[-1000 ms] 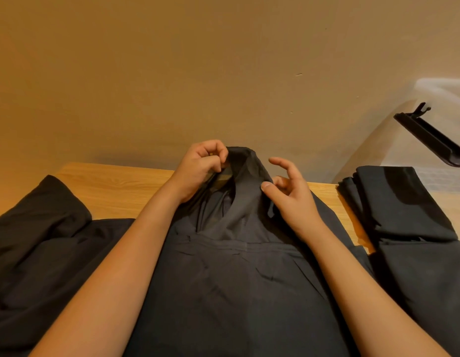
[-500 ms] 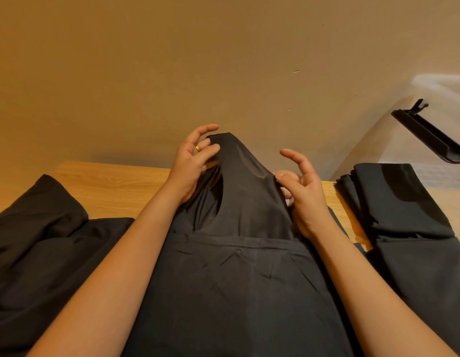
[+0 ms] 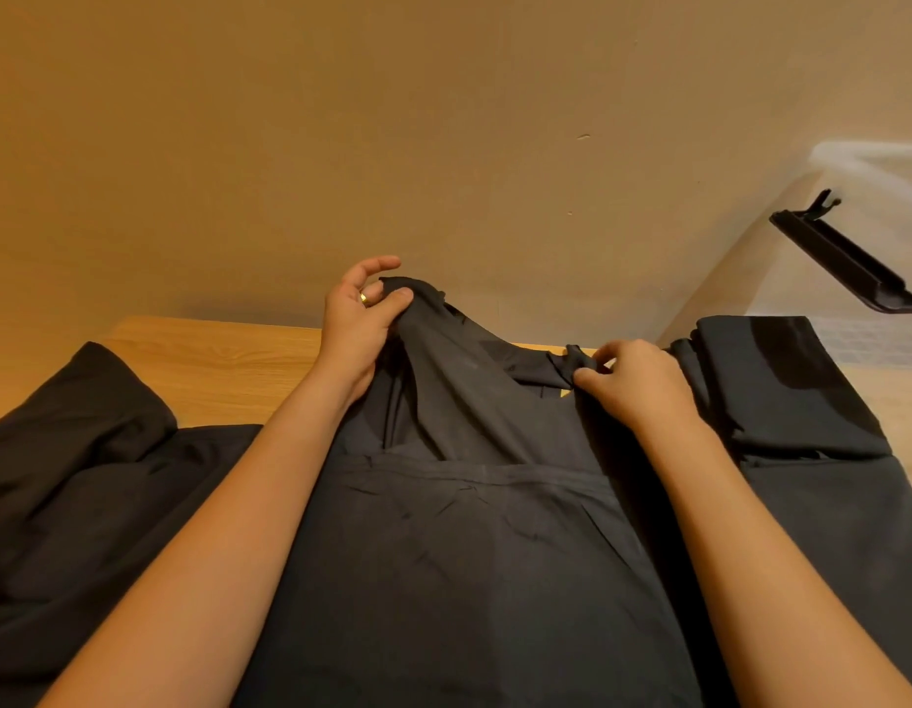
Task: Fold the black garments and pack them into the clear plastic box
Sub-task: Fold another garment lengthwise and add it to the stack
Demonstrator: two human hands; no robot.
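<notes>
Head view: a black garment (image 3: 469, 554) lies spread on the bench (image 3: 214, 360), between the person's two forearms and running from the near edge of the picture toward the wall (image 3: 443, 120). The left hand (image 3: 357, 319) lifts the garment's far left corner off the bench. Its grip is a pinch of thumb against fingers on the cloth, with the forefinger curved free above, and a ring (image 3: 363, 297) shows on one finger. The right hand (image 3: 633, 380) sits lower, at the garment's far right corner, its grip closed on a small bunched bit of cloth close to the bench. The far edge sags between the two hands.

To the right, just beside the right wrist, lies a folded garment (image 3: 791, 390), in front of the clear box (image 3: 852, 298). The box stands at the right edge against the wall, with a black latch (image 3: 847, 263) jutting out. To the left, a loose heap (image 3: 86, 477) of black cloth lies on the bench.
</notes>
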